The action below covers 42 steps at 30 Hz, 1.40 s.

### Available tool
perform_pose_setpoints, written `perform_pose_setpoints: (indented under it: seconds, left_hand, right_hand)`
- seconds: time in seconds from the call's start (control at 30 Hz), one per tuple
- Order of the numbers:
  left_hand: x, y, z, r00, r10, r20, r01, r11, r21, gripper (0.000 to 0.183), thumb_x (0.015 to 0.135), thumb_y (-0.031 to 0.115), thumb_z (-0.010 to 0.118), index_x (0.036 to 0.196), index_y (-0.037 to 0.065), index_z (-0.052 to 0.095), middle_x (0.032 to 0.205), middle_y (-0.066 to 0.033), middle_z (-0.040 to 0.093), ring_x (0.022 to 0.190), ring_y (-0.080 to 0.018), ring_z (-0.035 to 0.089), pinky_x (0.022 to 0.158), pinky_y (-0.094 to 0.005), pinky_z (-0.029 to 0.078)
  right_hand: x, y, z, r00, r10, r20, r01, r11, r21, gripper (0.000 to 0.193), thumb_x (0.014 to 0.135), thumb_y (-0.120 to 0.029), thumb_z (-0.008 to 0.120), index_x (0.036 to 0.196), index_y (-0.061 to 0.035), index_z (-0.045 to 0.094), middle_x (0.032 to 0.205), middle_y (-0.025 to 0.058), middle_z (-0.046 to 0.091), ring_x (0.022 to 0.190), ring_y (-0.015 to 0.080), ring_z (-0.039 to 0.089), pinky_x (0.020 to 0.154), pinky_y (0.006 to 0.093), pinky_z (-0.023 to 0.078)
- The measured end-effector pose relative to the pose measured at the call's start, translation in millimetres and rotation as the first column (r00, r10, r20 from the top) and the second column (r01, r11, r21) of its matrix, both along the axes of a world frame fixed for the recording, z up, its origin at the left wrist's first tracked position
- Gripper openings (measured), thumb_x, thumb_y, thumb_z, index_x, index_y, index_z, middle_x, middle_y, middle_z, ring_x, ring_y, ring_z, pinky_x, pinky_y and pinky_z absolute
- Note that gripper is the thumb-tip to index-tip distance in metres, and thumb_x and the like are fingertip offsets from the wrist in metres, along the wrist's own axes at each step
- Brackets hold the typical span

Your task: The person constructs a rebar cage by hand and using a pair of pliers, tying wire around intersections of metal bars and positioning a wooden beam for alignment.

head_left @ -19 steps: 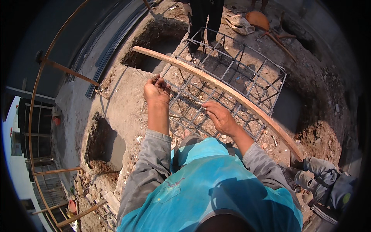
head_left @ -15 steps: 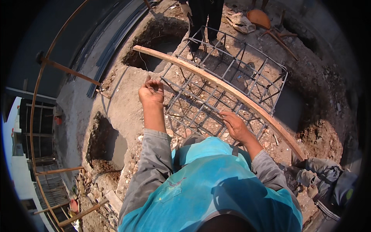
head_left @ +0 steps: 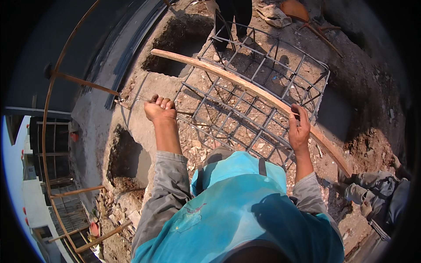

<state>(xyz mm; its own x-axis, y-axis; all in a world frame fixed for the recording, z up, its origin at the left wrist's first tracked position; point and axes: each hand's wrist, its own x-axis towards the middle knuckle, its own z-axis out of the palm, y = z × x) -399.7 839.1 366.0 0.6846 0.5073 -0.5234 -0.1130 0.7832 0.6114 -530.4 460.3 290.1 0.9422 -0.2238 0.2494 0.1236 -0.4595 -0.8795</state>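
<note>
My left hand (head_left: 160, 108) is a closed fist with a thin wire (head_left: 137, 98) sticking out to its left. It is beside the left edge of a rebar cage (head_left: 245, 115), an open grid of dark steel bars. My right hand (head_left: 299, 131) is raised at the cage's right side, by the edge of a long wooden strip (head_left: 237, 79). Its fingers are curled toward the thumb. What they pinch, if anything, is too small to make out. In this view the strip crosses over the cage from upper left to lower right.
Square pits lie at the far left (head_left: 175, 46), near left (head_left: 129, 160) and right (head_left: 335, 116). One person's legs (head_left: 223, 22) are behind the cage; another person's clothed legs (head_left: 372, 190) are at right. A wooden frame (head_left: 83, 82) runs along the left. Rubble covers the ground.
My hands have moved apart: the left went left and slightly down, the right went right and up from the cage bars to the wooden strip. The wire now trails leftward instead of upward.
</note>
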Motion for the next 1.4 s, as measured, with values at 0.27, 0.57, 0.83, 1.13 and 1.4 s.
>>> perform_pose_setpoints:
  seconds: [0.27,0.57,0.83,1.13,1.4]
  left_hand:
    - [5.4,-62.4,-21.1,0.967,-0.214,0.138,0.230,0.967,-0.107,0.013,0.094,0.015,0.043,0.084,0.007,0.045,0.059,0.0015,0.035,0.043,-0.0098,0.030,0.035,-0.0254,0.026]
    - [23.5,-84.6,-53.2,0.931,-0.329,0.156,0.336,0.942,-0.017,0.020,0.098,0.027,0.036,0.090,0.013,0.047,0.063,0.0009,0.040,0.050,-0.0109,0.036,0.045,-0.0259,0.032]
    - [87.2,-34.5,-92.5,0.943,-0.174,-0.282,0.118,0.972,-0.204,0.038,0.097,0.042,0.031,0.074,0.015,0.041,0.053,0.0036,0.027,0.041,-0.0124,0.019,0.036,-0.0280,0.017]
    - [135.1,55.9,-202.9,0.809,-0.020,-0.588,0.148,0.974,0.171,0.027,0.093,0.027,0.041,0.096,0.005,0.055,0.066,-0.0051,0.047,0.047,-0.0177,0.040,0.042,-0.0331,0.032]
    - [14.5,-146.7,-70.7,0.447,-0.886,-0.126,-0.288,-0.276,0.917,0.027,0.083,0.013,0.059,0.107,-0.001,0.059,0.102,-0.0172,0.059,0.094,-0.0321,0.058,0.087,-0.0432,0.044]
  right_hand:
    - [44.4,126.3,-4.7,0.740,0.651,-0.167,-0.633,0.759,0.151,0.040,0.095,-0.036,0.052,0.107,0.0011,0.059,0.090,0.0225,0.063,0.088,0.0338,0.065,0.078,0.0421,0.049]
    - [62.4,147.1,-28.9,0.823,0.443,-0.357,-0.416,0.896,0.154,0.037,0.096,-0.033,0.051,0.109,0.0012,0.056,0.082,0.0181,0.062,0.084,0.0220,0.065,0.070,0.0348,0.048]
    - [52.0,150.3,-4.2,0.895,0.369,-0.251,-0.306,0.917,0.257,0.024,0.093,-0.021,0.059,0.094,0.0016,0.064,0.080,0.0119,0.064,0.074,0.0155,0.060,0.067,0.0315,0.048]
    - [6.0,50.6,23.7,0.941,-0.041,-0.335,0.058,0.997,0.041,0.021,0.093,-0.017,0.059,0.088,0.0026,0.062,0.072,0.0073,0.059,0.067,0.0141,0.054,0.062,0.0300,0.045]
    - [17.8,29.6,28.3,0.945,0.152,-0.290,-0.257,0.894,-0.368,0.017,0.088,-0.021,0.059,0.083,-0.0043,0.060,0.075,0.0146,0.061,0.071,0.0371,0.062,0.060,0.0480,0.047]
